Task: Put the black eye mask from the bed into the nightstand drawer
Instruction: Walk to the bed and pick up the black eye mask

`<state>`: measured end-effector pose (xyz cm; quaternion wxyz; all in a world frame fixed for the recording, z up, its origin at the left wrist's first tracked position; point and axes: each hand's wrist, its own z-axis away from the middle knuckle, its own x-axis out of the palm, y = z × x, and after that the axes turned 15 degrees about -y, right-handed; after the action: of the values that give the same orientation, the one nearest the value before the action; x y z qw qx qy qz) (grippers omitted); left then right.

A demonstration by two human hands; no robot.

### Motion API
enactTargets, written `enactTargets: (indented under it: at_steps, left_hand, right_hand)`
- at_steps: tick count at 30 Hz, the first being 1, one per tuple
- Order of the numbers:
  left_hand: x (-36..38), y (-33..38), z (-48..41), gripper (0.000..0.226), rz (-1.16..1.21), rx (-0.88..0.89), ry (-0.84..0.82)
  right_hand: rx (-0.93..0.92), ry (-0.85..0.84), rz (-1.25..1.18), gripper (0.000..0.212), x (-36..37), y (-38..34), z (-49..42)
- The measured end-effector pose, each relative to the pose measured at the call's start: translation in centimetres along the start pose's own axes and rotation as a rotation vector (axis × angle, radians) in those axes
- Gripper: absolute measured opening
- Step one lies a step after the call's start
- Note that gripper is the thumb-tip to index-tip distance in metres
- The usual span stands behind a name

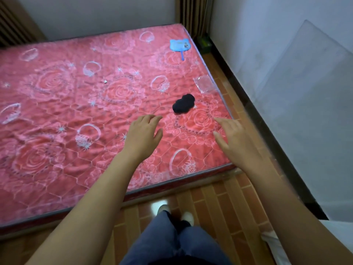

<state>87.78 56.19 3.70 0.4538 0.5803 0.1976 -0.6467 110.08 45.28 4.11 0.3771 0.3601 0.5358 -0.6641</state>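
So there's a blue cat-shaped hand fan [180, 45] lying near the far right corner of the mattress, handle pointing toward the camera. A crinkly clear plastic bag [204, 84] sits right at the right edge. Floor's reddish-brown brick-pattern tile [214, 203], and a clear sheet [309, 73] leans against the white wall.

Bed [57, 115], red rose-print mattress, is carrying four loose things: black eye mask [183, 103] lying near right edge, clear plastic bag [204, 84] sitting just beyond it at the edge, blue fan [180, 45] resting further back, tiny unidentifiable bit [105, 81] mid-mattress.
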Motion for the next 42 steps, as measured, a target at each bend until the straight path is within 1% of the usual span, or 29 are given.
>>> enactTargets:
  at_steps: [6, 13, 18, 21, 24, 29, 32, 37, 42]
  left_hand:
    - [1.4, -0.9, -2.9, 0.052, -0.060, -0.048, -0.025]
    - [5.8, -3.1, -9.2, 0.052, -0.105, -0.018, -0.074]
    - [11.4, -6.3, -14.3, 0.053, -0.091, -0.026, -0.133]
    - [15.5, -9.0, -17.4, 0.057, -0.110, -0.059, -0.214]
    - [19.5, -11.1, -21.1, 0.057, -0.134, -0.076, -0.257]
    - [25.9, -13.9, -29.0, 0.059, -0.157, -0.049, -0.245]
    - [29.5, -14.8, -33.1, 0.062, -0.139, -0.086, -0.266]
    - [33.0, -15.2, -37.9, 0.063, -0.107, -0.118, -0.320]
    - [34.5, -15.7, -39.3, 0.063, -0.105, -0.148, -0.362]
  right_hand:
    - [-0.024, -0.037, -0.006, 0.042, 1.0, 1.4, -3.0]
    - [-0.027, -0.082, 0.035, 0.044, 4.6, 3.6, -8.7]
    - [-0.005, -0.111, 0.065, 0.046, 9.1, 5.8, -13.4]
    - [0.020, -0.144, 0.081, 0.048, 12.2, 7.9, -16.1]
    - [0.022, -0.184, 0.102, 0.049, 15.7, 10.4, -19.5]
    - [0.058, -0.243, 0.133, 0.050, 22.0, 14.7, -25.5]
    - [0.065, -0.264, 0.143, 0.049, 25.1, 16.7, -28.6]
    - [0.073, -0.260, 0.133, 0.049, 27.4, 18.7, -32.5]
    - [0.103, -0.261, 0.075, 0.050, 27.9, 19.9, -36.2]
